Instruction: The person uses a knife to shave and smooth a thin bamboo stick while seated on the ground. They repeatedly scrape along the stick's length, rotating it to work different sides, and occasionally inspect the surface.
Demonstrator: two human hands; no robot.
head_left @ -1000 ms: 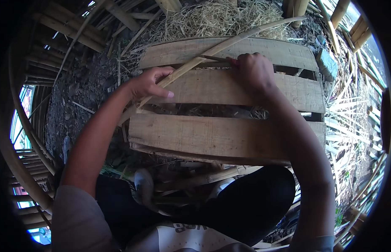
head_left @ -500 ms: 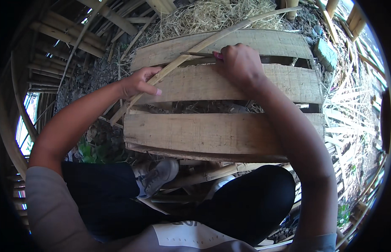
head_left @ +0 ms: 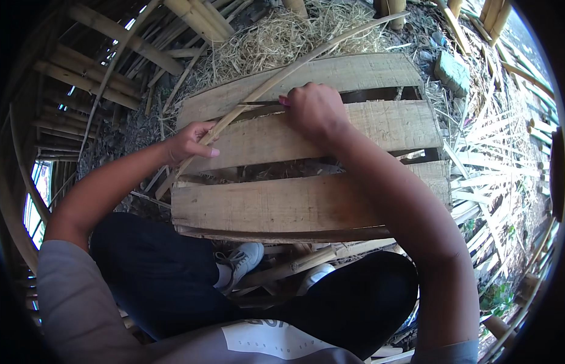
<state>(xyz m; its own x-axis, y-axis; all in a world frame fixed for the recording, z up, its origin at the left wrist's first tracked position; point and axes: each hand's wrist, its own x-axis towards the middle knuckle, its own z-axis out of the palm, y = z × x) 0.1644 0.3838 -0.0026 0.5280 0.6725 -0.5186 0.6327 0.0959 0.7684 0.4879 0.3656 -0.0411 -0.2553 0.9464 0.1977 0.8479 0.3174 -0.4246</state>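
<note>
My left hand (head_left: 194, 144) is wrapped round the lower part of a long bamboo strip (head_left: 281, 76), thumb along its near side. The strip slants across a low slatted wooden bench (head_left: 258, 203), its far end reaching past the far right. In my right fist (head_left: 319, 112) is a knife, its pink-red handle (head_left: 284, 101) mostly hidden by the fingers. The thin dark knife blade (head_left: 261, 104) points left and its tip end meets the strip a little above my left hand. Whether the blade cuts in is too small to tell.
Dry straw (head_left: 282, 39) lies heaped beyond the bench. A greenish block (head_left: 452, 73) sits at the far right, with pale bamboo shavings (head_left: 495, 176) strewn below it. Bamboo poles (head_left: 100, 85) stack up on the left. My shoes (head_left: 243, 264) are under the bench's near edge.
The knife blade has slid down along the strip, nearer my left hand. Both hands keep their grip, and the whole view has shifted slightly.
</note>
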